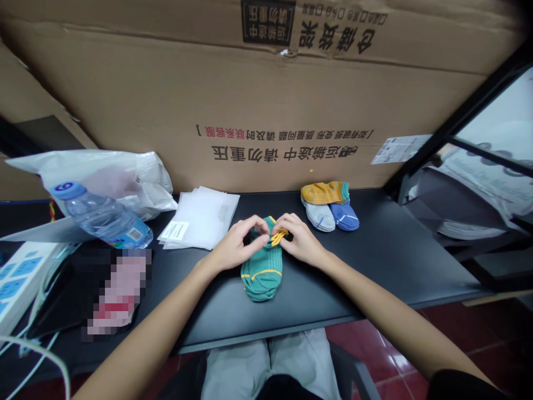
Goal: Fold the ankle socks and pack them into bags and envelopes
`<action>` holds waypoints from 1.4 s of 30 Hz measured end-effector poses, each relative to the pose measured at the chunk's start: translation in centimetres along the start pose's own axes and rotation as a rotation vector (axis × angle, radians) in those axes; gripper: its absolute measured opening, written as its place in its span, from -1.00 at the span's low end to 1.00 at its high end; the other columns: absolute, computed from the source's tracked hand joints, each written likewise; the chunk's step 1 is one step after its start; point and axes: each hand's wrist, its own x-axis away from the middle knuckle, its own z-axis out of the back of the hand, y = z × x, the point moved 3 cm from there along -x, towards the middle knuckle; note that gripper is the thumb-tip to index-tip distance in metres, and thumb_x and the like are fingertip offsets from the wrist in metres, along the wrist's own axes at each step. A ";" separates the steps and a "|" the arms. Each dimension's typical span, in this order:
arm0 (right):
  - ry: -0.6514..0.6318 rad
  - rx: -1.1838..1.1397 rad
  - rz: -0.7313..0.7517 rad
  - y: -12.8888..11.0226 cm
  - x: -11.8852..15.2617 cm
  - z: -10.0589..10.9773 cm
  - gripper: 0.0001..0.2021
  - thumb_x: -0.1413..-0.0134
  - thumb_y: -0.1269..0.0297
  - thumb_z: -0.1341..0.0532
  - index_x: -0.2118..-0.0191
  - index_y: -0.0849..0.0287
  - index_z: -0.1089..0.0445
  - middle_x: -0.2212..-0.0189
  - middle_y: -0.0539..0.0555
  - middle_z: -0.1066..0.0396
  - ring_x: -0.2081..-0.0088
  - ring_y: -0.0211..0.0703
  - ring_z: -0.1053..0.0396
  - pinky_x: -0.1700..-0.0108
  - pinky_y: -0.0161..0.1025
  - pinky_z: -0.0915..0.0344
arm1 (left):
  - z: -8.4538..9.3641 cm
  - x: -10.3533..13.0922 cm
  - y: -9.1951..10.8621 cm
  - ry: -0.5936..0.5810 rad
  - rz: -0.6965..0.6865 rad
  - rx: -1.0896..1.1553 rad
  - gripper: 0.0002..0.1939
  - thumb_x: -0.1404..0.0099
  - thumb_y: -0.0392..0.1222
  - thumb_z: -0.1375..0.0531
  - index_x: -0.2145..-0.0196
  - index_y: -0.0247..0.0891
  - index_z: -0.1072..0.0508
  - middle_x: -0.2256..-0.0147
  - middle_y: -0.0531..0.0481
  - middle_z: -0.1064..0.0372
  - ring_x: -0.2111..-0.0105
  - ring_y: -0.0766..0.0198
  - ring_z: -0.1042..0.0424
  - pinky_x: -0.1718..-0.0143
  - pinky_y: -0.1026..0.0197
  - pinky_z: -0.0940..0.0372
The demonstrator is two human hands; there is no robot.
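A pair of green socks point(263, 276) with yellow trim lies on the black table, toes toward me. My left hand point(244, 240) is closed at the upper left of the socks, thumb and forefinger pinching the green fabric near the cuff. My right hand point(300, 239) is closed on the yellow cuff edge point(278, 237), which is bunched between its thumb and fingers. The two hands almost meet over the cuffs, and the fingers hide part of the fabric there.
Folded socks in yellow point(322, 193), grey point(320, 215) and blue point(345, 215) lie at the back right. White plastic sleeves point(204, 214), a water bottle point(110, 216), a plastic bag point(125, 178) and a power strip point(20, 283) are leftward. A large cardboard box point(250, 100) stands behind.
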 end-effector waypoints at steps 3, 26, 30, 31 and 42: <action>-0.001 -0.025 0.028 -0.1 0.0 0.0 -0.73 -0.12 0.63 -0.19 0.22 0.08 -0.44 0.11 0.10 -0.46 0.07 -0.03 -0.39 -0.03 -0.06 -0.36 | -0.1 -0.1 -0.6 0.120 0.055 0.031 -0.81 -0.53 -0.09 -0.13 0.00 -0.19 -0.44 0.06 -0.10 -0.52 0.02 0.12 -0.50 -0.09 0.05 -0.36; 0.011 -0.049 0.050 -0.1 0.1 -0.6 -0.54 0.00 0.68 -0.15 0.04 0.06 -0.45 0.13 0.09 -0.51 0.09 0.01 -0.42 0.01 -0.05 -0.36 | -0.3 -0.2 -2.3 0.233 0.103 -0.027 -0.75 -0.45 -0.29 -0.11 -0.05 -0.20 -0.43 0.02 -0.12 -0.53 -0.02 0.12 -0.52 -0.13 0.01 -0.38; 0.007 -0.050 0.080 -0.4 0.0 -0.4 -0.58 -0.02 0.71 -0.14 0.14 0.06 -0.48 0.14 0.09 -0.49 0.09 0.00 -0.41 0.00 -0.05 -0.36 | -0.8 0.0 -3.3 0.153 0.119 -0.108 -0.67 -0.48 -0.25 -0.12 -0.16 -0.19 -0.41 -0.07 -0.15 -0.53 -0.12 0.07 -0.50 -0.22 -0.07 -0.34; 0.012 -0.045 0.083 -0.5 0.0 -0.4 -0.59 -0.03 0.71 -0.14 0.14 0.06 -0.49 0.11 0.09 -0.48 0.07 0.00 -0.41 -0.02 -0.05 -0.36 | -0.9 0.0 -3.5 0.137 0.108 -0.103 -0.66 -0.48 -0.26 -0.13 -0.16 -0.18 -0.41 -0.07 -0.14 -0.54 -0.11 0.07 -0.51 -0.22 -0.07 -0.35; 0.053 -0.032 -0.058 0.7 0.3 -0.7 -0.49 -0.08 0.55 -0.27 -0.15 0.06 -0.37 -0.01 0.16 -0.51 -0.04 0.08 -0.46 -0.11 0.03 -0.35 | -0.5 -0.4 -1.6 0.090 0.014 0.082 -0.74 -0.33 -0.43 -0.11 0.10 -0.20 -0.44 0.24 0.01 -0.56 0.19 0.23 -0.57 0.06 0.17 -0.41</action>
